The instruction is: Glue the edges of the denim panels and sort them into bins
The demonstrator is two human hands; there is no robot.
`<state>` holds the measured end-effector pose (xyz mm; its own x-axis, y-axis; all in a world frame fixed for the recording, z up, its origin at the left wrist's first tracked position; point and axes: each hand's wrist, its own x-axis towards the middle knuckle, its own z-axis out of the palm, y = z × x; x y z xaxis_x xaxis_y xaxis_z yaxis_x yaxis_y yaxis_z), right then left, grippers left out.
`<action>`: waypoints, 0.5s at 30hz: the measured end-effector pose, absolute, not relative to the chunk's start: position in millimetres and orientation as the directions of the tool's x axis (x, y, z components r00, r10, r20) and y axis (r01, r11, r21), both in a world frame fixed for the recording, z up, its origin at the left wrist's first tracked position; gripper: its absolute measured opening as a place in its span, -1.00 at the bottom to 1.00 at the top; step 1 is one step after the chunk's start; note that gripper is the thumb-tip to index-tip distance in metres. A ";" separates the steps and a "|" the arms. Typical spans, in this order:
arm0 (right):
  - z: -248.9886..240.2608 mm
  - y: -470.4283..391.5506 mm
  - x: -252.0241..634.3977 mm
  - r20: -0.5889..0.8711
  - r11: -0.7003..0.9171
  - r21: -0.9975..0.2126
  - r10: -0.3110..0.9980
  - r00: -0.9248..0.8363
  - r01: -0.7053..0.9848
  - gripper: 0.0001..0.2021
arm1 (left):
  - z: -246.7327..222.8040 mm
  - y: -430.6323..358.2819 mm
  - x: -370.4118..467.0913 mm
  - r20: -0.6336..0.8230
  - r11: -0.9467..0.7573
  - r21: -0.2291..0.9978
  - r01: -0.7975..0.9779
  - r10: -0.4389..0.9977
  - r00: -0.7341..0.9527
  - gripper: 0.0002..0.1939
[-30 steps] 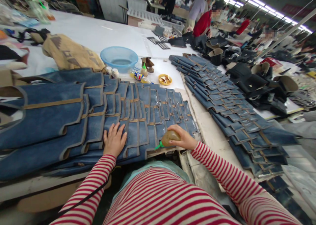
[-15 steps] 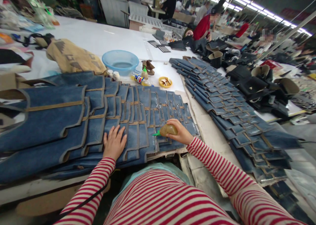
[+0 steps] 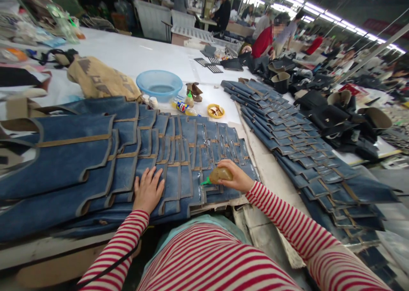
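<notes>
My left hand (image 3: 148,190) lies flat with spread fingers on the overlapping blue fabric pieces (image 3: 76,154), which have grey edging and tan strips. In my right hand (image 3: 234,176) is a soft bottle (image 3: 220,175) of brownish liquid, tipped on its side. Its green nozzle points left and down, at or just above a blue piece near a shiny wet-looking line. More shiny lines run across the pieces farther up. A second stack of blue pieces (image 3: 287,129) fans out on the right.
Behind the pieces stand a blue basin (image 3: 159,84), a drink bottle (image 3: 185,108), another green-tipped bottle (image 3: 189,98) and a yellow dish (image 3: 216,110). Patterned cloth (image 3: 102,79) lies at left, black bags (image 3: 322,112) at right. Several people are farther back.
My right hand and the bottle have moved slightly right and toward me, with the nozzle lower along the shiny line. My left hand stays on the fabric. The whole view has shifted a little.
</notes>
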<state>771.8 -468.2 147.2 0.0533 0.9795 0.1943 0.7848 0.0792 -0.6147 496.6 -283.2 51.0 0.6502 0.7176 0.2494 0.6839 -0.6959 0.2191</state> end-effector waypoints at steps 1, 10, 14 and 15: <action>145.7 -464.0 773.8 0.218 0.069 -0.611 0.972 0.083 0.789 -0.53 | 51.5 -283.4 496.9 0.250 -0.693 0.221 0.686 0.720 0.647 -0.56; 145.0 -440.5 785.0 0.277 0.066 -0.591 0.953 0.125 0.804 -0.53 | 49.8 -282.1 496.4 0.255 -0.695 0.241 0.678 0.719 0.646 -0.56; 140.0 -434.2 790.0 0.280 0.051 -0.589 0.949 0.144 0.807 -0.53 | 49.9 -281.2 496.2 0.245 -0.696 0.229 0.681 0.718 0.651 -0.57; 138.5 -431.6 791.8 0.286 0.046 -0.586 0.946 0.154 0.809 -0.53 | 50.1 -281.0 496.2 0.243 -0.696 0.226 0.682 0.718 0.652 -0.57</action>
